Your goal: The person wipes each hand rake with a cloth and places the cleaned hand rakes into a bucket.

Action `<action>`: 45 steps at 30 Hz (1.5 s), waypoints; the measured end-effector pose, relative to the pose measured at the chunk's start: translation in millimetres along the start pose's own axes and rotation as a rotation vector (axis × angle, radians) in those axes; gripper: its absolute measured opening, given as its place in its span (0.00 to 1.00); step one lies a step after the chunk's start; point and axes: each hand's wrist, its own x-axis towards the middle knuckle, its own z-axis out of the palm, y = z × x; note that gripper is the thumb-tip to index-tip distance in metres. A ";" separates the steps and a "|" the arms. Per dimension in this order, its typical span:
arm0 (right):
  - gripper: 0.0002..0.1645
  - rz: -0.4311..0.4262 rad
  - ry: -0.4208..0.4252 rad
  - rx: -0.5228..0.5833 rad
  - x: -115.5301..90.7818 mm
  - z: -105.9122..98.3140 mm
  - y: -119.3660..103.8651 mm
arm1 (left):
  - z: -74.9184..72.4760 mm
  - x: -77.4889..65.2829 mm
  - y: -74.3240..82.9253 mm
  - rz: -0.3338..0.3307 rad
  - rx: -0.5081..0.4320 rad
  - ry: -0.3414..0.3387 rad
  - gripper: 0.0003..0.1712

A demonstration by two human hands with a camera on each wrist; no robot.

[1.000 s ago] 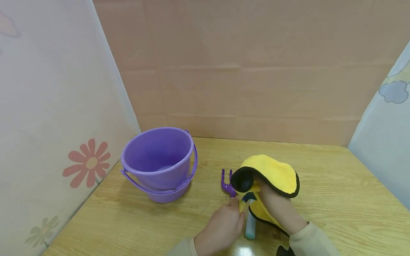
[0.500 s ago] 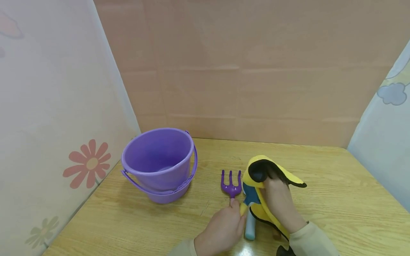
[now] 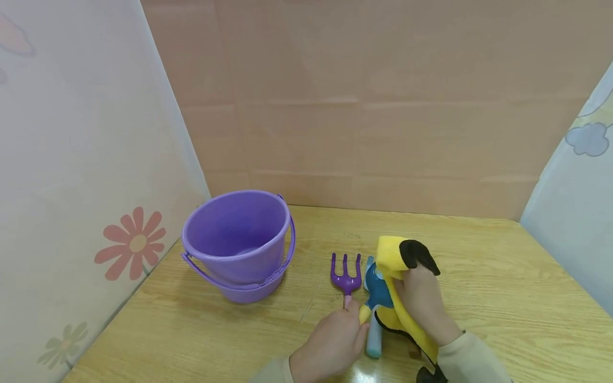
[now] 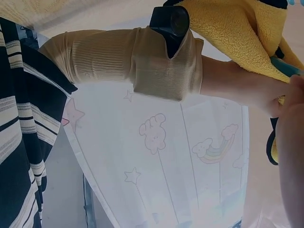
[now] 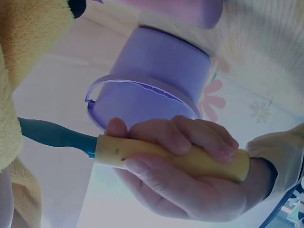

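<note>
My left hand [image 3: 330, 340] grips the yellow handle [image 5: 190, 161] of a small toy trowel with a dark blue-green blade [image 3: 378, 290]; the right wrist view shows its fingers wrapped round that handle. My right hand [image 3: 421, 300] holds a fluffy yellow cloth [image 3: 391, 254] with black edging, bunched against the blade's right side. Part of the blade is hidden behind the cloth. Just left of the blade lies a purple toy fork [image 3: 347, 281], its handle partly covered by my left hand. Under the trowel lies another tool with a light blue handle [image 3: 374, 338].
A purple bucket [image 3: 239, 258] stands at the left on the wooden table [image 3: 503, 298], its handle hanging down in front. Printed sheets stand at both sides, and a brown sheet [image 3: 297, 106] covers the back.
The cloth in my right hand has slid right and folded smaller, baring more of the trowel blade and the whole fork head. My left hand has stayed nearly still on the trowel handle.
</note>
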 end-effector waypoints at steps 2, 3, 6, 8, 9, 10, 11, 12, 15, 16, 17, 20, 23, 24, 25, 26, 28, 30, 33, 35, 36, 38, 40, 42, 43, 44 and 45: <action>0.19 0.025 -0.018 0.036 0.6 -1.6 0.4 | -0.1 -0.2 -0.4 0.018 0.017 0.014 0.20; 0.19 0.042 -0.027 0.055 0.7 -2.5 0.5 | -0.3 -0.4 -0.5 0.027 0.030 0.018 0.20; 0.17 0.122 -0.071 0.134 0.9 -6.2 0.0 | -0.8 -0.7 -0.7 0.051 0.066 0.036 0.22; 0.16 0.176 -0.103 0.184 1.5 -8.2 -0.5 | -1.1 -1.0 -0.7 0.061 0.079 0.048 0.21; 0.15 0.209 -0.119 0.207 1.9 -9.2 -0.9 | -1.2 -1.2 -0.8 0.061 0.076 0.049 0.20; 0.14 0.238 -0.132 0.233 2.6 -10.1 -1.5 | -1.3 -1.3 -0.8 0.060 0.075 0.048 0.19; 0.14 0.258 -0.140 0.257 3.4 -10.7 -1.8 | -1.4 -1.5 -0.8 0.057 0.071 0.047 0.17; 0.14 0.273 -0.146 0.269 3.9 -10.9 -1.8 | -1.5 -1.7 -0.9 0.058 0.069 0.049 0.16; 0.11 0.327 -0.153 0.299 4.5 -11.3 -1.3 | -1.2 -2.3 -1.5 0.062 0.093 0.051 0.18; 0.10 0.343 -0.154 0.305 4.7 -11.4 -0.8 | -1.1 -2.2 -1.7 0.062 0.100 0.051 0.19; 0.08 0.362 -0.158 0.311 4.7 -11.7 -0.6 | -1.1 -2.1 -1.8 0.060 0.105 0.048 0.21; 0.10 0.432 -0.173 0.333 4.8 -13.7 0.1 | -0.9 -2.1 -2.4 0.038 0.097 0.025 0.26; 0.13 0.507 -0.183 0.377 5.0 -16.6 -0.3 | -0.7 -1.7 -3.0 0.018 0.074 0.007 0.27; 0.14 0.530 -0.183 0.387 5.1 -17.2 -0.2 | -0.5 -1.7 -3.2 0.017 0.072 0.008 0.27; 0.15 0.552 -0.186 0.398 5.4 -17.9 -0.3 | -0.5 -1.7 -3.3 0.016 0.073 0.008 0.27; 0.16 0.568 -0.187 0.407 5.8 -18.2 -0.2 | -0.3 -1.7 -3.5 0.018 0.074 0.011 0.27; 0.17 0.592 -0.191 0.422 6.3 -18.6 0.1 | -0.5 -1.5 -3.5 0.019 0.067 0.014 0.25; 0.17 0.605 -0.195 0.440 6.9 -19.0 0.4 | -0.6 -0.7 -3.8 0.011 0.050 0.007 0.22; 0.18 0.615 -0.200 0.457 7.0 -19.4 1.2 | -1.2 0.6 -3.8 -0.001 0.022 -0.003 0.17; 0.18 0.620 -0.201 0.480 6.7 -19.3 2.1 | -1.4 1.0 -3.9 -0.010 0.002 -0.012 0.14; 0.18 0.624 -0.200 0.496 6.4 -19.1 2.6 | -1.5 1.0 -3.9 -0.020 -0.013 -0.016 0.14; 0.18 0.634 -0.193 0.558 6.1 -18.3 3.5 | -1.8 1.0 -3.8 -0.036 -0.026 -0.023 0.12; 0.18 0.647 -0.187 0.627 5.6 -17.3 4.5 | -2.0 1.0 -3.6 -0.048 -0.022 -0.025 0.12; 0.19 0.660 -0.183 0.694 5.0 -16.5 5.3 | -2.3 1.2 -3.2 -0.063 -0.017 -0.027 0.12; 0.19 0.667 -0.180 0.722 4.8 -16.2 5.4 | -2.3 1.5 -2.9 -0.066 -0.007 -0.028 0.12; 0.19 0.670 -0.176 0.738 4.6 -15.8 5.4 | -2.3 1.8 -2.6 -0.074 -0.006 -0.033 0.12; 0.18 0.673 -0.173 0.746 4.3 -15.6 5.2 | -2.3 2.2 -2.3 -0.082 -0.009 -0.038 0.13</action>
